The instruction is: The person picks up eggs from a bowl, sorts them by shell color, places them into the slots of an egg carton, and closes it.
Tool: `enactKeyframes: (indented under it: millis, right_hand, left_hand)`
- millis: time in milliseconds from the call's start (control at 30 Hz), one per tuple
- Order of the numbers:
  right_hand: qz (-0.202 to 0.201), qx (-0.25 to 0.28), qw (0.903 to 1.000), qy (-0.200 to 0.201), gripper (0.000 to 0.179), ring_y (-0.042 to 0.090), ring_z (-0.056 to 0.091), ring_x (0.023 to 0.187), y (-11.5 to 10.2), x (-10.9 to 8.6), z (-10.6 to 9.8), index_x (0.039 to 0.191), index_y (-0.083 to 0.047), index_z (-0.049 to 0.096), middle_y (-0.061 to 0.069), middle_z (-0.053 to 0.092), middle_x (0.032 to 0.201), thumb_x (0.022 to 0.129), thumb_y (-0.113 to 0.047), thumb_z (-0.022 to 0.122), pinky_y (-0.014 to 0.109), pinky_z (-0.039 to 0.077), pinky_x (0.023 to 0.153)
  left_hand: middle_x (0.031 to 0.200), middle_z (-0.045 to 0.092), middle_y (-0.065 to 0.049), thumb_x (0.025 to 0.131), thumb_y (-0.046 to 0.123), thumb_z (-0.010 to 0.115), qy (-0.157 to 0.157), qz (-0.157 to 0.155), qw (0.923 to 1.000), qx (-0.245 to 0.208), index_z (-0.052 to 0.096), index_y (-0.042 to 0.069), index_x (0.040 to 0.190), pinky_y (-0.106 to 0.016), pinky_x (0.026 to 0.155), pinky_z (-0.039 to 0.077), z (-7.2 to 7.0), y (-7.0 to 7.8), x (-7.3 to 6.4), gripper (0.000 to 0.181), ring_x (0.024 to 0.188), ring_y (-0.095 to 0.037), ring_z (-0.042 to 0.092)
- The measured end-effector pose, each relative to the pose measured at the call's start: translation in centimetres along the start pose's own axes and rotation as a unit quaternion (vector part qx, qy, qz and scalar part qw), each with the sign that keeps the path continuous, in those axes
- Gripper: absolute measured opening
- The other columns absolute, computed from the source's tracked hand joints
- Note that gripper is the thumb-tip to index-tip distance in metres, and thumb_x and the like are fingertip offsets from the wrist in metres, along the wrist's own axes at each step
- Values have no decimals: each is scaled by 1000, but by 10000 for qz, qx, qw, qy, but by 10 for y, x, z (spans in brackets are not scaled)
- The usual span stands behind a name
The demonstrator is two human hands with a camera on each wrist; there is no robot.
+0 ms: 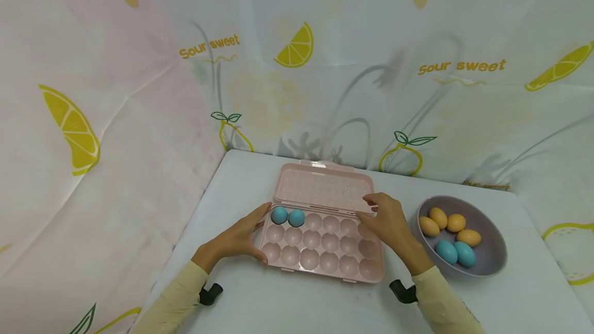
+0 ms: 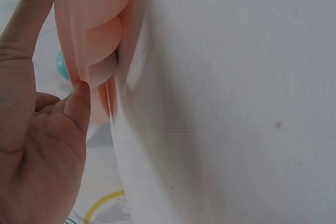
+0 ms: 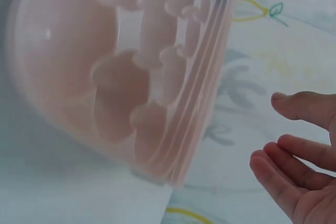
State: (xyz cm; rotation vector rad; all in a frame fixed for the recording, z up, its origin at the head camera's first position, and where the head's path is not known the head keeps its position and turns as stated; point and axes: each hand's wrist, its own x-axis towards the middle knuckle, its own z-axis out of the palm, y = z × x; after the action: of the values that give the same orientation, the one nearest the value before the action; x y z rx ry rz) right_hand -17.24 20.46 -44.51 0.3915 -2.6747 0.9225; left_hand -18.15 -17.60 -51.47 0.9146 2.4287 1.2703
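A pink egg carton lies on the table with its lid folded back. Two blue eggs sit in the left end of its back row. My left hand holds the carton's left side, thumb at the front corner and fingers toward the back; in the left wrist view, a fingertip presses on the rim. Over the carton's back right corner hovers my right hand, with thumb and fingers apart and nothing between them in the right wrist view.
To the right stands a purple-grey bowl with several orange eggs and two blue eggs in it. Behind the white table hangs a lemon-print cloth, which also covers the left side.
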Motion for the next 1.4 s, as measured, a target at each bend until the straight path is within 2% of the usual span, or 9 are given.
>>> enactKeyframes:
  millis: [100, 267, 500, 800, 933, 1033, 1233, 1333, 1400]
  right_hand:
    - [12, -230, 9997, 66, 40, 36, 68, 85, 8, -4, -12, 106, 8, 67, 21, 66, 98, 72, -5, 84, 45, 61, 71]
    - [210, -470, 9985, 184, 38, 37, 68, 83, 22, -13, -29, 106, 8, 68, 22, 67, 97, 73, -5, 83, 47, 61, 70]
    - [545, -550, 9967, 245, 37, 39, 68, 82, 41, -30, -49, 105, 10, 67, 26, 67, 96, 74, -5, 81, 50, 59, 72]
    - [583, -639, 9957, 343, 28, 38, 67, 81, 65, -51, -76, 97, 7, 68, 22, 68, 92, 74, -4, 80, 51, 59, 69]
    - [964, -1043, 9898, 49, 26, 37, 64, 80, 73, -61, -88, 96, 3, 69, 17, 67, 87, 78, -13, 78, 54, 53, 64]
    - [1217, -1243, 9844, -259, 34, 42, 62, 83, 79, -66, -96, 101, 8, 68, 22, 67, 91, 78, -15, 77, 56, 50, 65]
    - [1417, -1335, 9785, -688, 42, 51, 60, 90, 88, -71, -105, 106, 15, 66, 30, 66, 102, 79, -16, 74, 59, 52, 73]
    - [1541, -1406, 9729, -1002, 40, 42, 61, 78, 91, -71, -108, 104, 14, 66, 25, 66, 88, 78, -16, 73, 53, 53, 67]
    - [1578, -1451, 9696, -1178, 40, 41, 61, 76, 93, -72, -110, 102, 15, 66, 24, 66, 85, 78, -16, 73, 53, 53, 65]
  left_hand:
    - [161, 12, -17, 51, 31, 96, -89, -32, 10000, 3, 8, 0, 155, -35, 111, 35, 0, -5, 0, 140, 147, -26, 17]
    - [161, 13, -18, 51, 40, 95, -84, 41, 9999, -111, 8, -1, 155, -35, 110, 36, -2, -8, -1, 141, 146, -28, 18]
    - [161, 13, -15, 50, 40, 96, -73, -80, 9999, -88, 9, 2, 155, -30, 110, 35, -1, -8, 0, 142, 146, -22, 18]
    - [161, 13, -13, 49, 41, 96, -47, -125, 9999, 27, 9, 2, 156, -30, 110, 36, 0, -8, 0, 143, 146, -21, 18]
    - [161, 13, -14, 49, 37, 97, -69, -92, 9999, -22, 9, 2, 156, -30, 110, 36, -1, -8, 1, 142, 147, -21, 17]
    - [161, 13, -14, 50, 37, 96, -84, -79, 9999, 17, 9, 2, 156, -30, 110, 35, -1, -8, 1, 142, 147, -20, 17]
    - [161, 14, -14, 50, 37, 97, -83, -79, 9999, 112, 9, 1, 155, -30, 110, 35, -2, -7, 1, 142, 147, -21, 17]
    - [161, 14, -15, 49, 39, 96, -63, -83, 9999, 129, 10, 1, 155, -32, 110, 36, -2, -6, 1, 142, 146, -24, 18]
    - [161, 14, -15, 50, 40, 96, -71, -71, 9999, 94, 9, 0, 155, -34, 110, 36, -2, -6, 1, 142, 146, -26, 18]
